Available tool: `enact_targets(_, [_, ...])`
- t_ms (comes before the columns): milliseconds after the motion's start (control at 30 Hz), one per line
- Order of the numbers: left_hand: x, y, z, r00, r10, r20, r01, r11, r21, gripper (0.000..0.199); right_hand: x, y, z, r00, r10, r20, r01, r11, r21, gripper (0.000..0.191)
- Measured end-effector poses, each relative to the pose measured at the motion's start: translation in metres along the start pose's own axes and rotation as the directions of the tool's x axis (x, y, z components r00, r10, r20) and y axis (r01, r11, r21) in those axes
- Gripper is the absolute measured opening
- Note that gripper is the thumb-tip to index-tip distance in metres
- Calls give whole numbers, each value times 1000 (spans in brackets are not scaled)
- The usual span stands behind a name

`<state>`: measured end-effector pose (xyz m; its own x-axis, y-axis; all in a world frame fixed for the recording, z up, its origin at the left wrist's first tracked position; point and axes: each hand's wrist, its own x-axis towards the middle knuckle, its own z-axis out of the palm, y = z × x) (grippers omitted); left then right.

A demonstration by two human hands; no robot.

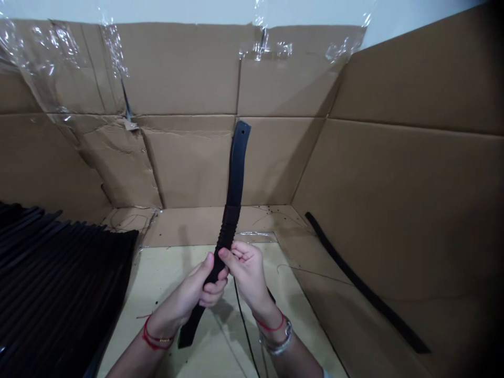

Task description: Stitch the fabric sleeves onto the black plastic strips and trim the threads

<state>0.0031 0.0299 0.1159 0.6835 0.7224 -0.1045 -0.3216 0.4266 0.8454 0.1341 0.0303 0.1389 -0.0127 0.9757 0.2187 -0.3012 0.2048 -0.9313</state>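
Observation:
A long, slightly curved black strip [237, 168] with a small hole near its upper end stands tilted in front of me. Partway down it has a dark band [231, 214], and below that a ribbed section that looks like wound cord [226, 233]. My left hand [197, 289] is closed around the strip's lower half, and the bottom end sticks out beneath it. With thumb and fingers pinched, my right hand [244, 268] is against the strip just under the ribbing. From it a thin black cord [244, 320] trails down; the pinch point itself is mostly hidden.
At left lies a big stack of similar black strips [71, 283]. Another single strip [366, 289] rests against the cardboard at right. Taped cardboard walls [189, 73] surround the pale work surface [161, 268]. A thin loose strand [315, 274] and dark specks lie about.

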Motion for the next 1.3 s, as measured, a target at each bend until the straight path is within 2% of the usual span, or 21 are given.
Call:
enact_targets(100, [2,-5,6,999,32,15,-32,999,17,53,2,1,-2,999,-34,-30,36,996,76,36])
enact_targets(267, [0,-16,18,990,-41,138,41,999,4,51,0,-11,-18,970,-172,-170,188,979,81,32])
enact_targets(467, [-7,-19,25,980,-64,190,62,998,14,52,-14,-23,-26,968,-183,-171,188,982,16,32])
enact_targets(533, [-11,-15,24,982,-74,173,75,997,1,50,-14,-25,-26,985,-126,-120,132,990,46,34])
enact_targets(600, [-17,-10,20,979,-106,176,114,993,-35,49,-13,-27,-26,999,-43,6,42,996,79,37])
enact_targets(667, [-22,-5,14,962,-149,231,175,980,-95,50,-11,-27,-25,991,19,135,-34,994,106,41])
enact_targets(733, [-23,-2,8,919,-207,335,267,953,-143,53,-9,-26,-23,978,30,207,-59,990,131,45])
enact_targets(800, [-19,-1,3,861,-267,432,342,934,-104,57,-7,-22,-21,973,14,229,-48,988,144,47])
enact_targets(833, [-16,-1,1,864,-278,420,326,944,-47,60,-6,-19,-20,976,3,217,-34,990,138,45])
enact_targets(867, [-12,-2,1,905,-250,345,252,967,38,61,-4,-16,-18,984,-15,179,-7,992,123,41])
enact_targets(900, [-8,-3,1,965,-163,205,132,978,159,61,-2,-13,-17,992,-48,113,37,995,95,38])
enact_targets(933, [-5,-4,3,1000,-6,28,-3,948,318,58,0,-10,-16,995,-92,36,90,994,55,37])
enact_targets(967, [-3,-5,5,973,188,-132,-100,865,492,52,2,-7,-16,991,-134,-30,134,991,13,39])
enact_targets(1000, [-2,-6,7,909,353,-224,-139,760,635,46,4,-4,-15,983,-165,-75,164,986,-20,42])
enact_targets(1033, [-3,-6,10,858,448,-252,-141,677,722,41,5,-2,-15,979,-180,-93,177,984,-35,44])
enact_targets(1067, [-4,-5,12,848,471,-245,-131,633,763,40,7,-1,-15,981,-175,-89,172,984,-34,45])
enact_targets(1133, [-9,-2,13,889,413,-200,-121,632,765,42,7,0,-15,988,-141,-62,141,990,-9,45])
enact_targets(1233, [-13,7,10,941,289,-174,-107,745,659,46,3,-1,-11,995,-102,-11,102,995,-22,43])
enact_targets(1300, [-12,11,6,974,178,-139,-91,872,482,49,-4,-2,-5,997,-49,56,51,998,-41,42])
